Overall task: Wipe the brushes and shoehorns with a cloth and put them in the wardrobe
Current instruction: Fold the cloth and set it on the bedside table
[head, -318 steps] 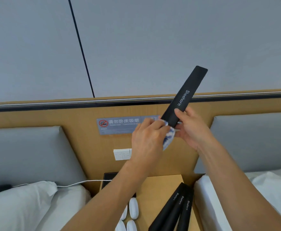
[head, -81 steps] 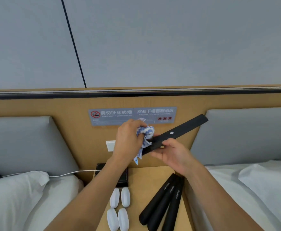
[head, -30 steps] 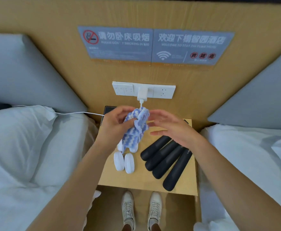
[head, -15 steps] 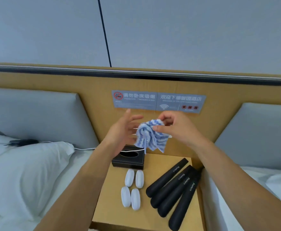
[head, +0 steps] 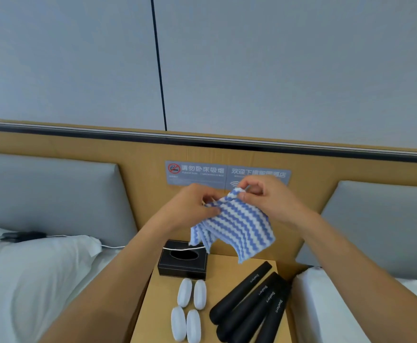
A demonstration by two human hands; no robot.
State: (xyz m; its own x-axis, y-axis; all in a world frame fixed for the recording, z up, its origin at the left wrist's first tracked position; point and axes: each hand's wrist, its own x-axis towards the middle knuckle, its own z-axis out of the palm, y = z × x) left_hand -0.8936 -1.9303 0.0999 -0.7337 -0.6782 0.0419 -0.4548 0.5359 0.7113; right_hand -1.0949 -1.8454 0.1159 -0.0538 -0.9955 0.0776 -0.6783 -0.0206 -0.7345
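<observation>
A wooden bedside surface (head: 223, 268) stands between two white beds, under a wood headboard panel with two grey signs (head: 227, 175) and a grey wall. From left to right it carries one black tissue box (head: 182, 263), four white oval brushes (head: 188, 309) in two pairs, and four black shoehorns (head: 254, 303) lying side by side. Above it, the left hand (head: 192, 209) and right hand (head: 269, 199) each pinch the top edge of one blue-and-white striped cloth (head: 239, 226), which hangs between them.

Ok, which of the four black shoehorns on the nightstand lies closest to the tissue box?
The leftmost shoehorn: its far tip points toward the tissue box, while the other three fan out to its right, toward the bed.
</observation>
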